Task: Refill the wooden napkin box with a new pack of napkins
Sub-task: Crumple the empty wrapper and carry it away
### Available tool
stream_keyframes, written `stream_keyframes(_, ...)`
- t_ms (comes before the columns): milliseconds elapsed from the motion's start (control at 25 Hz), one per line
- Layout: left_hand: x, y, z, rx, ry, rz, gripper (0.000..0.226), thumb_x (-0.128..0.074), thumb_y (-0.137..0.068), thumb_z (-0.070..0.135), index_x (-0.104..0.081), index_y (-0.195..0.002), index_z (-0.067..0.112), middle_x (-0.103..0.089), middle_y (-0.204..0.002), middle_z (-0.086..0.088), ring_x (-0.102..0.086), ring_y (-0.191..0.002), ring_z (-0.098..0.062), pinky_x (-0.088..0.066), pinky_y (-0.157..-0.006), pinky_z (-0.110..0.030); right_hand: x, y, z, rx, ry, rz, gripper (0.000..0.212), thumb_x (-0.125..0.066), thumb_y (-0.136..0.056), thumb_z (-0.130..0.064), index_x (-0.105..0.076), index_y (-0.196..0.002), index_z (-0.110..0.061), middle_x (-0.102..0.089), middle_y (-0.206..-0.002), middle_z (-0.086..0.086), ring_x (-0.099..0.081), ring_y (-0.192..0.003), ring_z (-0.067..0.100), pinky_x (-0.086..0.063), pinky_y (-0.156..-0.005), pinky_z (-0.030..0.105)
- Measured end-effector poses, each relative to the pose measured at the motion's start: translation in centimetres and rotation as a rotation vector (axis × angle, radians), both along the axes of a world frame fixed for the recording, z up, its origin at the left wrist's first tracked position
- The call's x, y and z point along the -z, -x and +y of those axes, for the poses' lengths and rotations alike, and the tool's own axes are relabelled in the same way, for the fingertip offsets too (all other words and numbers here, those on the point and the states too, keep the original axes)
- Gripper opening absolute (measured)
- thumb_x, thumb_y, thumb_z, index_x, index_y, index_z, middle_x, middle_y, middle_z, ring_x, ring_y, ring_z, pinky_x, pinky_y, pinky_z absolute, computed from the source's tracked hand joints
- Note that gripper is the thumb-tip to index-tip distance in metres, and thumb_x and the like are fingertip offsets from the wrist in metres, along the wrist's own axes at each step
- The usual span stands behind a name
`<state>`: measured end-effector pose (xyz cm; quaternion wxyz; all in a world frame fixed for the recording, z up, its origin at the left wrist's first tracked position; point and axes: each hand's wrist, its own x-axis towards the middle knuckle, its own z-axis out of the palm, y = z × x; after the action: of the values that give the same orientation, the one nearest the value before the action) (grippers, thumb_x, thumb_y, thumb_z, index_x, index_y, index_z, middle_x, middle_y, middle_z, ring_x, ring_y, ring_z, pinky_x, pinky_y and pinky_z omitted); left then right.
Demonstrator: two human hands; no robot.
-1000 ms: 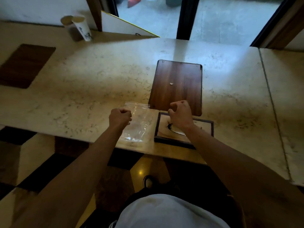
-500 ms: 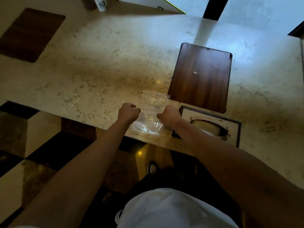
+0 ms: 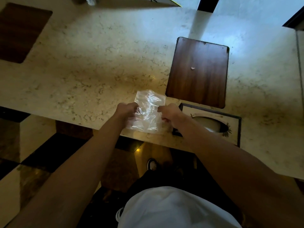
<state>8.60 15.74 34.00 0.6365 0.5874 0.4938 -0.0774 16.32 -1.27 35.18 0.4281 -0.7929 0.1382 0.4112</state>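
Both hands pinch the clear wrapper at the counter edge.

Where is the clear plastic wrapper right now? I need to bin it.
The clear plastic wrapper is held between the left hand and right hand over the counter's near edge, just left of the napkin box.

Beige marble desk with dark wood inlay, checkered dark-and-cream floor, daylight from glass door.
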Motion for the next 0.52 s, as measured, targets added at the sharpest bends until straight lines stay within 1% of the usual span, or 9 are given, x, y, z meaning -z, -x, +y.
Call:
stream_keyframes(40, -0.4, 0.0, 0.1, -0.021, 0.047, -0.014, 0.012, -0.069, -0.079, 0.01, -0.066, -0.073, -0.001, -0.06, -0.067, -0.015, -0.045, -0.041, -0.016, -0.046, -0.047, -0.024, -0.3, -0.1, -0.2, 0.074, -0.07, 0.055, 0.015, -0.065, -0.089, -0.015, -0.06, -0.095, -0.003, -0.058, -0.07, 0.009, -0.05, -0.054, 0.014, -0.04, -0.049, 0.027)
stream_keyframes(120, -1.2, 0.1, 0.1, -0.057, 0.128, -0.061, 0.013, -0.068, -0.081, 0.008, -0.066, -0.068, 0.003, -0.063, -0.062, -0.011, -0.045, -0.045, -0.017, -0.047, -0.045, -0.024, -0.9, -0.3, -0.8, 0.162, -0.172, 0.11, 0.017, -0.069, -0.087, -0.014, -0.065, -0.099, -0.002, -0.061, -0.072, 0.007, -0.047, -0.05, 0.01, -0.041, -0.048, 0.023)
stream_keyframes(200, -1.9, 0.1, 0.0, -0.05, 0.194, -0.116, 0.013, -0.068, -0.084, 0.009, -0.067, -0.071, 0.006, -0.065, -0.056, -0.006, -0.046, -0.05, -0.019, -0.045, -0.051, -0.027, -1.6, -0.3, -1.4, 0.207, -0.248, 0.104, 0.015, -0.073, -0.085, -0.013, -0.071, -0.097, -0.003, -0.063, -0.072, 0.004, -0.046, -0.05, 0.007, -0.043, -0.047, 0.021)
stream_keyframes(280, -2.5, -0.3, -0.5, -0.009, 0.243, -0.16, 0.012, -0.068, -0.087, 0.014, -0.068, -0.077, 0.008, -0.068, -0.061, -0.005, -0.053, -0.054, -0.021, -0.046, -0.054, -0.03, -2.4, -0.4, -2.6, 0.271, -0.352, 0.072, 0.009, -0.072, -0.085, -0.011, -0.074, -0.091, -0.005, -0.062, -0.069, 0.002, -0.048, -0.05, 0.007, -0.045, -0.047, 0.021)
stream_keyframes(400, -3.6, -1.3, -2.1, 0.116, 0.345, -0.237, 0.016, -0.066, -0.091, 0.024, -0.072, -0.087, 0.009, -0.071, -0.076, -0.01, -0.062, -0.059, -0.021, -0.048, -0.053, -0.029, -3.7, -0.6, -5.7, 0.356, -0.528, -0.007, 0.012, -0.066, -0.09, -0.01, -0.078, -0.091, -0.011, -0.07, -0.068, -0.001, -0.061, -0.053, 0.008, -0.054, -0.055, 0.025)
stream_keyframes(520, -4.6, -2.7, -4.4, 0.32, 0.339, -0.296, 0.022, -0.062, -0.095, 0.024, -0.075, -0.098, 0.007, -0.07, -0.081, -0.01, -0.064, -0.065, -0.019, -0.052, -0.06, -0.032, -4.6, -0.9, -9.7, 0.391, -0.53, -0.14, 0.013, -0.066, -0.093, -0.012, -0.078, -0.093, -0.015, -0.076, -0.077, 0.001, -0.067, -0.067, 0.013, -0.055, -0.058, 0.025)
